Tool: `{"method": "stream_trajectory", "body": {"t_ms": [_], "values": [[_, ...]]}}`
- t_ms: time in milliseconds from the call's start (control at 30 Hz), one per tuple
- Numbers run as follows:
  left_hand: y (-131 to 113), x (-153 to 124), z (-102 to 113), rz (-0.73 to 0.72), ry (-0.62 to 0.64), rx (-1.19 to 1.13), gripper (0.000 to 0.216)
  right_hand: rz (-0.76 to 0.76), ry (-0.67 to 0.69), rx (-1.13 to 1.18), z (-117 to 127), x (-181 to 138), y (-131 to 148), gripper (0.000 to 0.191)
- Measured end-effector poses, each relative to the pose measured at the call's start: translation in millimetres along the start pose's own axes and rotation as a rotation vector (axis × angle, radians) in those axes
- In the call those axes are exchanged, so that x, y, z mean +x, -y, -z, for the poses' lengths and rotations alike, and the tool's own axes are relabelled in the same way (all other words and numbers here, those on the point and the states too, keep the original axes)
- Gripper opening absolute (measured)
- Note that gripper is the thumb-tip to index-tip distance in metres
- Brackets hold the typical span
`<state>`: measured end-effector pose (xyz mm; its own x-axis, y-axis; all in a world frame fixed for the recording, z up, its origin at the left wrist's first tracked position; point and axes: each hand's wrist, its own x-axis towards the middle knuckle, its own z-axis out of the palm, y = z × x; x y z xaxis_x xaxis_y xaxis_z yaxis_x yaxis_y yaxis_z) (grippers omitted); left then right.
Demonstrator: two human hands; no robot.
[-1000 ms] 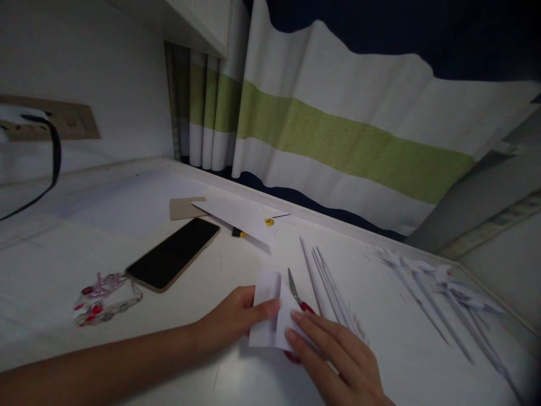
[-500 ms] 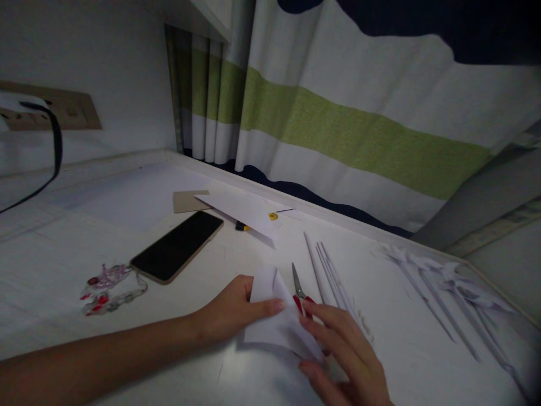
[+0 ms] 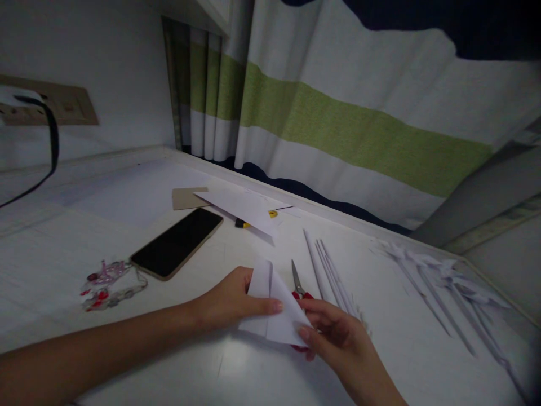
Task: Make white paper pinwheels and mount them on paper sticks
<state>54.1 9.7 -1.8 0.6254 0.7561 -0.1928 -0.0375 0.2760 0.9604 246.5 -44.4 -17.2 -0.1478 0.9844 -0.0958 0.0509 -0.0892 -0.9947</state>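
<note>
A folded sheet of white paper is held up between my two hands, above the front of the white table. My left hand grips its left side, thumb lying across the front beside a crease. At the lower right corner, my right hand pinches the paper between thumb and fingers. Scissors with red handles lie on the table just behind, blades pointing away; the paper and my right hand partly hide their handles.
Thin rolled paper sticks lie beyond the scissors. Paper pinwheels on sticks rest at the right. A phone with a beaded charm lies left. Farther back are a loose paper sheet, a yellow-and-black tool and a cardboard piece.
My right hand has closed on the paper's right corner, where it was spread beside it. The right part of the paper now lies flatter and faces me. My left hand keeps its hold.
</note>
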Motion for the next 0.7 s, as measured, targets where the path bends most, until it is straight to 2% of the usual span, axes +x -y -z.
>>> {"method": "stream_trajectory", "body": {"t_ms": [700], "values": [[1.4,0.8,2.0,0.033,0.026,0.041,0.016,-0.095,0.056,0.083,-1.5,1.4,-4.7,0.031]]}}
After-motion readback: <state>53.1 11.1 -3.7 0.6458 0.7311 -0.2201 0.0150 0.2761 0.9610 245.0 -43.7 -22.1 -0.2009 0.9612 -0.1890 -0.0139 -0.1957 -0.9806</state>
